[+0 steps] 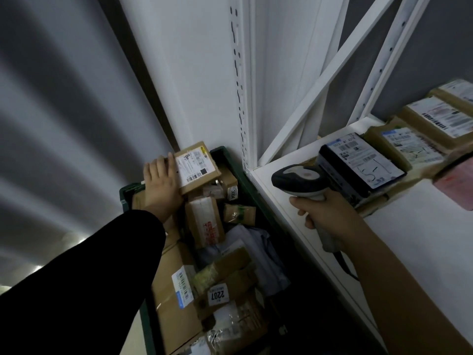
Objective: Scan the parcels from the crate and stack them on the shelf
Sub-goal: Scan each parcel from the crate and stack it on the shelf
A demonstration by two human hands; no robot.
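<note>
A white metal shelf fills the right side, with slotted uprights and a diagonal brace rising behind it. Below and to its left a dark green crate sits on the floor, packed with parcels. Among them are a long brown carton along its left side, a grey-blue plastic mailer and a taped box carrying a tag reading 2207.

On the shelf, a row of brown parcels lies label-up, running back towards the wall. In front of them is a black parcel with a white shipping label. A blurred pink package shows at the right edge.

The left hand, in a black sleeve, reaches to the far end of the crate. It grips a small parcel, a flat brown box with a barcode label facing up. Its fingers are pressed together and wrapped over the box's left end; the thumb is hidden.

The right hand holds a grey and white barcode scanner above the front edge of the shelf. Its fingers are curled tight round the handle. The scanner's head is just beside the black parcel and points left, towards the crate.
</note>
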